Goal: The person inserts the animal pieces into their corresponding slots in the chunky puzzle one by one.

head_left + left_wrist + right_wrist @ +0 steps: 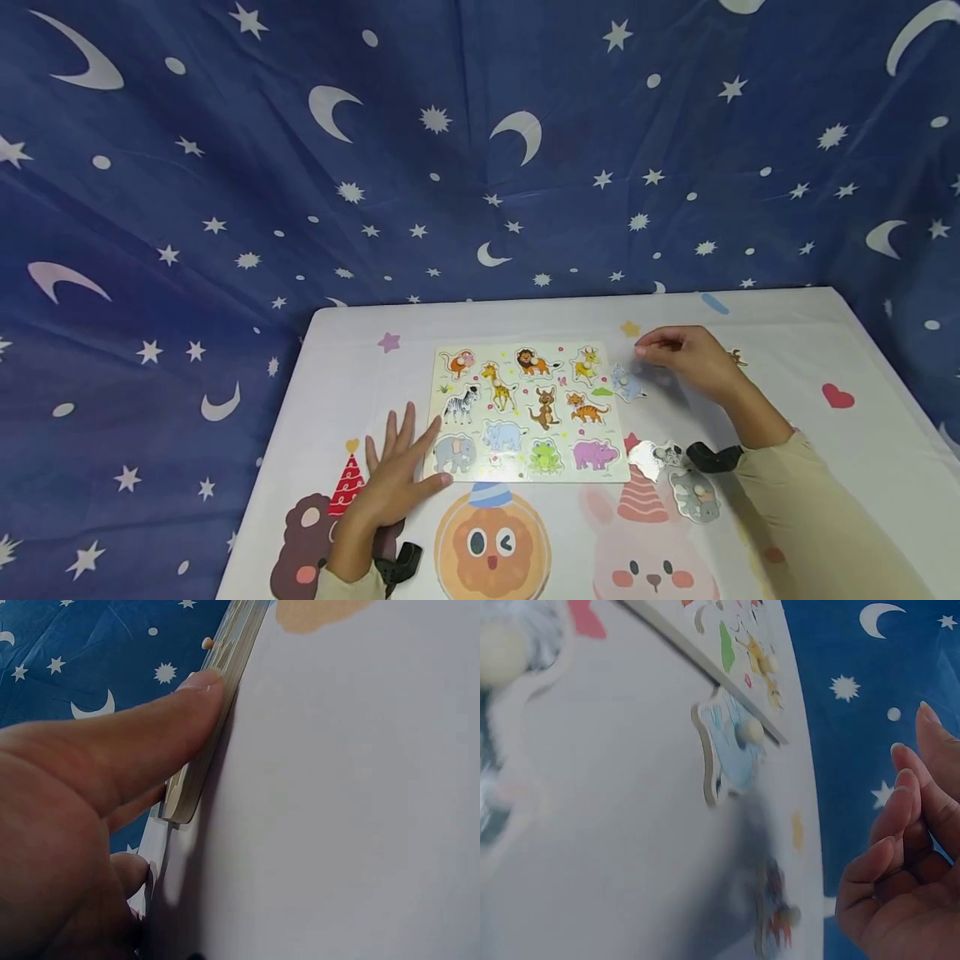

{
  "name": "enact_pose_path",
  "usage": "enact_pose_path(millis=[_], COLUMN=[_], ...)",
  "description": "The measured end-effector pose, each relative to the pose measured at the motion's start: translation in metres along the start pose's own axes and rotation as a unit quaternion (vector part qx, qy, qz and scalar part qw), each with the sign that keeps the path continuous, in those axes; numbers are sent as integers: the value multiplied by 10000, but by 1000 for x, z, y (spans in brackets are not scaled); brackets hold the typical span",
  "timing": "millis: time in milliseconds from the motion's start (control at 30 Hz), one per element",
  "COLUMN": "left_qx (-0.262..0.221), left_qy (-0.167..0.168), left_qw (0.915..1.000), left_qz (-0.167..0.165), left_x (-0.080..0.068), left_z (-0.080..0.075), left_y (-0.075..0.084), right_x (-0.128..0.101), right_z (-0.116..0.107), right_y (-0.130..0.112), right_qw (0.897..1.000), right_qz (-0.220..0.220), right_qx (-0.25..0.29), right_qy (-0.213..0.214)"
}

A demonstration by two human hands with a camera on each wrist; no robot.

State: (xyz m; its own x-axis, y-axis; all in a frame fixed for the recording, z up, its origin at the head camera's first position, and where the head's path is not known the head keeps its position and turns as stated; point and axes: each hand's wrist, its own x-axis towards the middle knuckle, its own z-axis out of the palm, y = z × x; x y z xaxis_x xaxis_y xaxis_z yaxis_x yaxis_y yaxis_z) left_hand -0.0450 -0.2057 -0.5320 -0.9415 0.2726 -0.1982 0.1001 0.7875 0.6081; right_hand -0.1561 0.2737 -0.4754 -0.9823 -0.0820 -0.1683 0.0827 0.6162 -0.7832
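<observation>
wooden board: animal puzzle board (528,412) lies flat mid-surface, long axis running left-right
left hand: left hand (393,475) flat, fingers straight, thumb pressed against the board's near-left corner edge
right hand: right hand (686,354) hovers off the board's far-right corner, fingers loosely curled, holding nothing
blue piece: blue animal piece (627,383) flat on the surface, touching the board's right edge, just left of and nearer than the right hand
nearer hand: right
other pieces: loose pieces (686,483) by the right forearm, toward the near edge
</observation>
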Motion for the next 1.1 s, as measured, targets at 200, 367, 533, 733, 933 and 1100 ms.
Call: enact_pose_path(millis=[200,367,533,733,933,1100], left_qx=[2,34,11,8,-4,31], left_qy=[40,-15,5,-5,-28,-34], left_qw=[10000,10000,10000,10000,10000,10000], left_qz=[17,-82,-48,-46,-24,-41], left_x=[-1,-1,-1,1,1,2], left_z=[0,0,0,1,1,1], left_y=[-2,-2,-1,0,0,-1], right_x=[-20,-32,-38,-45,-57,-62], right_z=[-14,-21,-23,-20,-14,-6], right_y=[3,11,23,40,44,44], right_qw=[9997,9988,9981,9971,9967,9961], right_qz=[91,185,177,-132,-294,-663], right_qx=[-203,-365,-485,-737,-740,-465], right_qy=[114,277,327,111,-160,-351])
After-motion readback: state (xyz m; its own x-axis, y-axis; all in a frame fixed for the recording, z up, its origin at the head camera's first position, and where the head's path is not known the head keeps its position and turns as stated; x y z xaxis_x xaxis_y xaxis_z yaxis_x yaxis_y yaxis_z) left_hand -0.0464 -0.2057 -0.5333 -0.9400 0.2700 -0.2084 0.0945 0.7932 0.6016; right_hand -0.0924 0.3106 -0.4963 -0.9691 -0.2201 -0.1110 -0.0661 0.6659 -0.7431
